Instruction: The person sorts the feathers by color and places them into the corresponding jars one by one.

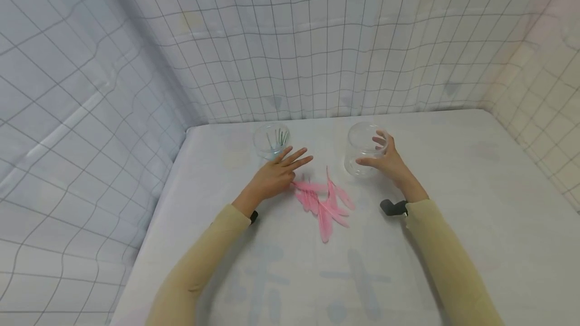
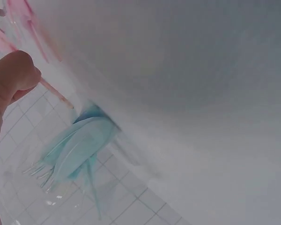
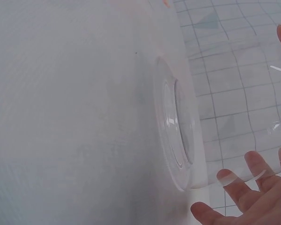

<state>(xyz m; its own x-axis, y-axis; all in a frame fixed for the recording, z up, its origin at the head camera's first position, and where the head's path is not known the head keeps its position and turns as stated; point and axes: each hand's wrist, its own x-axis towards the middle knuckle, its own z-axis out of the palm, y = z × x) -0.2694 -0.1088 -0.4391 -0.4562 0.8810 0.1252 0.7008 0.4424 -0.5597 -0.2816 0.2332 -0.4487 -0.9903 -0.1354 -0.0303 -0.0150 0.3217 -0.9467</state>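
Note:
My left hand (image 1: 273, 180) is over the left edge of a loose pile of pink feathers (image 1: 324, 215). Its thumb and forefinger pinch one pink feather (image 2: 56, 93) near the quill, which points away from the pile in the left wrist view; the other fingers spread out. Just beyond this hand stands a clear plastic jar (image 1: 259, 142) with several light-blue feathers (image 2: 79, 145) in it, quills up. My right hand (image 1: 393, 165) holds a second clear jar (image 1: 358, 155), thumb on the near side and fingers round the far side. This jar stands upright on the table, with nothing showing inside.
The white-covered table (image 1: 290, 275) ends at a grid-patterned cloth wall (image 1: 312, 54) close behind both jars. Similar cloth hangs on the left and right. A dark wrist-worn device (image 1: 393, 208) sits by the right sleeve.

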